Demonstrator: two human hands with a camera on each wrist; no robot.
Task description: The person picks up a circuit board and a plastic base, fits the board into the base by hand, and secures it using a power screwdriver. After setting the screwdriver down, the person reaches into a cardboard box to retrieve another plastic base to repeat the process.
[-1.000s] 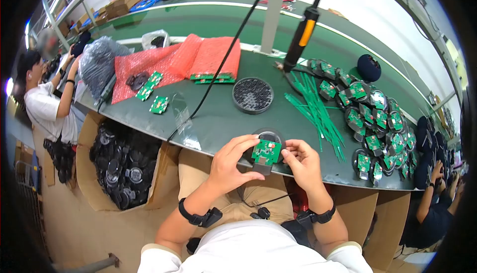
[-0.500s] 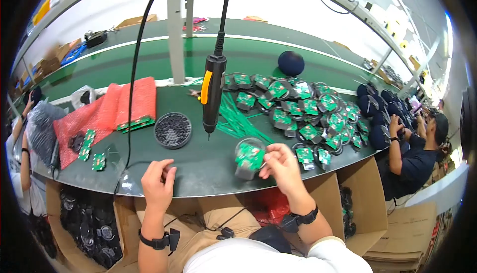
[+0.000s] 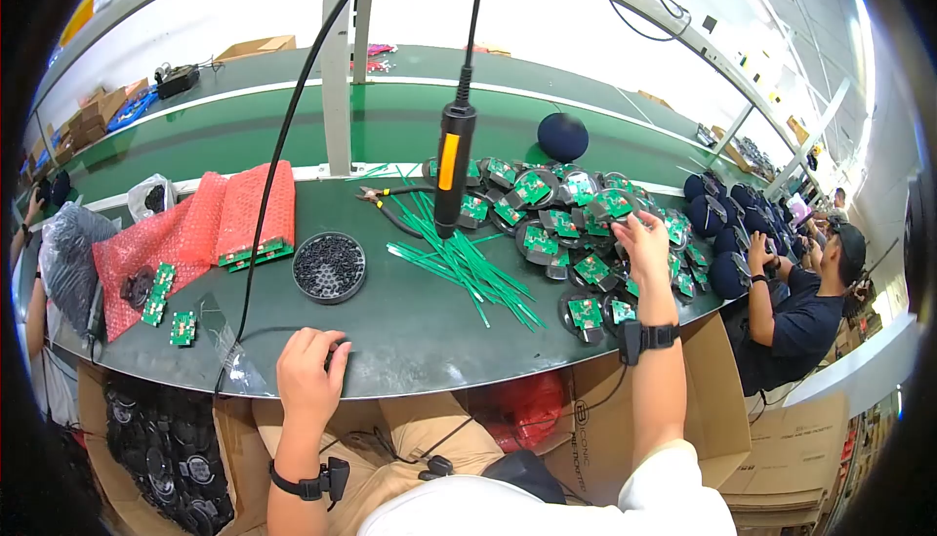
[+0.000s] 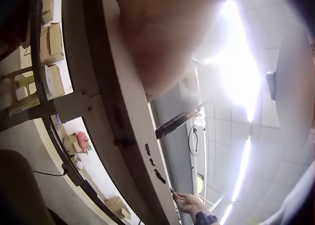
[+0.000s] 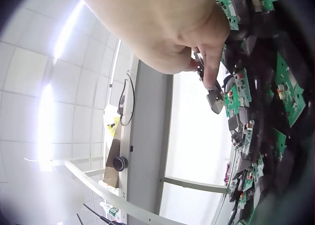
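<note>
At the right of the bench, my right hand (image 3: pixel 644 248) reaches over a pile of round black housings with green circuit boards (image 3: pixel 590 270). Its fingers and thumb pinch the edge of one such circuit board assembly (image 3: pixel 611 204), at the top of the pile. In the right wrist view the fingers (image 5: pixel 211 62) come down close beside the stacked boards (image 5: pixel 238 94). My left hand (image 3: pixel 310 375) lies at the bench's front edge, fingers loosely bent, holding nothing.
An electric screwdriver (image 3: pixel 454 165) hangs over green cable ties (image 3: pixel 459 263) and cutters (image 3: pixel 371 196). Left of them stands a round dish of screws (image 3: pixel 330 268). Red bubble wrap (image 3: pixel 256 206) and loose boards (image 3: pixel 183 328) lie farther left. A person (image 3: pixel 805 287) sits at right.
My right hand has carried the circuit board assembly from the front of the bench rightward and onto the pile. The left hand has let go of it and moved left, then stayed.
</note>
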